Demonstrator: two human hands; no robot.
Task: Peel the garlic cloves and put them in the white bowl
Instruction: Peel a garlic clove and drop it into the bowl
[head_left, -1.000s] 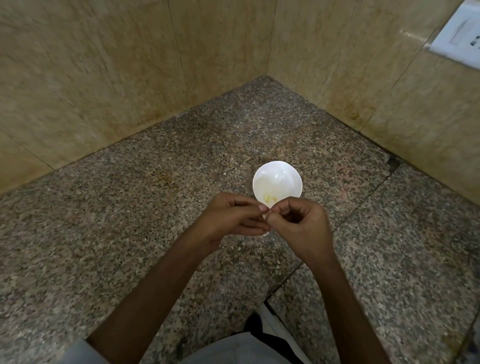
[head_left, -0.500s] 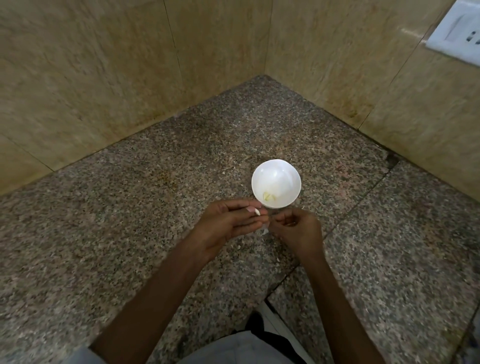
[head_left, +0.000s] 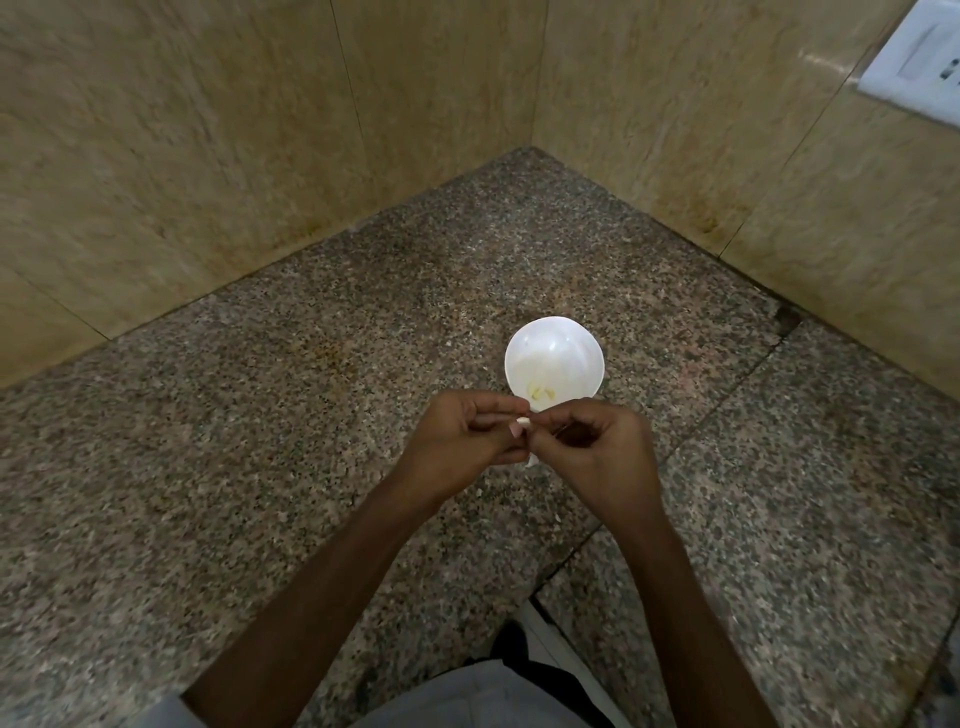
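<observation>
A small white bowl stands on the speckled granite counter, with a few pale yellow peeled garlic cloves at its near side. Just in front of the bowl my left hand and my right hand meet. Between their fingertips sits a small pale garlic clove, pinched from both sides. A scrap of white skin shows below the fingers. Most of the clove is hidden by my fingers.
The granite counter fills a corner between two beige tiled walls. A white switch plate is on the right wall. A seam runs across the counter at the right. My clothing shows at the bottom edge.
My hands drew slightly apart half a second ago and have come together again on the clove, staying just in front of the bowl.
</observation>
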